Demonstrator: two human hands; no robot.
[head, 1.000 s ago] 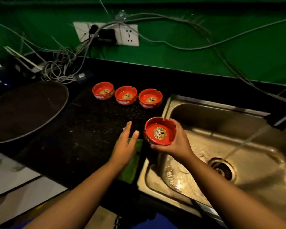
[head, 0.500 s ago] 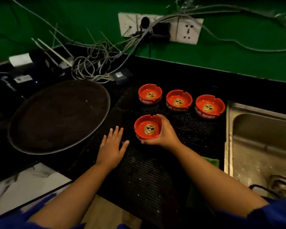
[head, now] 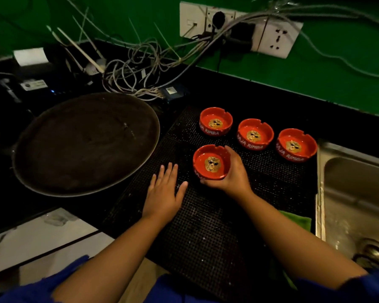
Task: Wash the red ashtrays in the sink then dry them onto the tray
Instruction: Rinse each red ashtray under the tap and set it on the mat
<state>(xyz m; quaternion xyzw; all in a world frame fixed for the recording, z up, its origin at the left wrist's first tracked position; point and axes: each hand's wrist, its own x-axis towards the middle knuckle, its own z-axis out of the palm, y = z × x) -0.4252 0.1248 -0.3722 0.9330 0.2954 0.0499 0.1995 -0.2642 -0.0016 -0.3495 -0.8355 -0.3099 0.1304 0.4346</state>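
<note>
1. Right now the right hand (head: 230, 176) grips a red ashtray (head: 211, 162), fingers and thumb curled round its right and near sides.
2. That ashtray is upright, mouth up, over the black studded mat (head: 206, 232); I cannot tell whether its base touches the mat.
3. The left hand (head: 164, 193) lies palm-down on the mat with fingers straight and a little spread, holding nothing, just left of the gripped ashtray and apart from it.
4. Farther back on the mat three more stand upright in a row, apart from one another: the left ashtray (head: 215, 121), the middle ashtray (head: 255, 134) and the right ashtray (head: 296, 145), this last just beside the steel sink (head: 354, 193).
5. The round dark tray (head: 85, 145) lies on the counter, left of the mat.
6. A green cloth (head: 298, 221) shows between the right forearm and the sink's rim.
7. Behind, a tangle of cables (head: 136, 71) hangs from the wall sockets (head: 271, 38).
</note>
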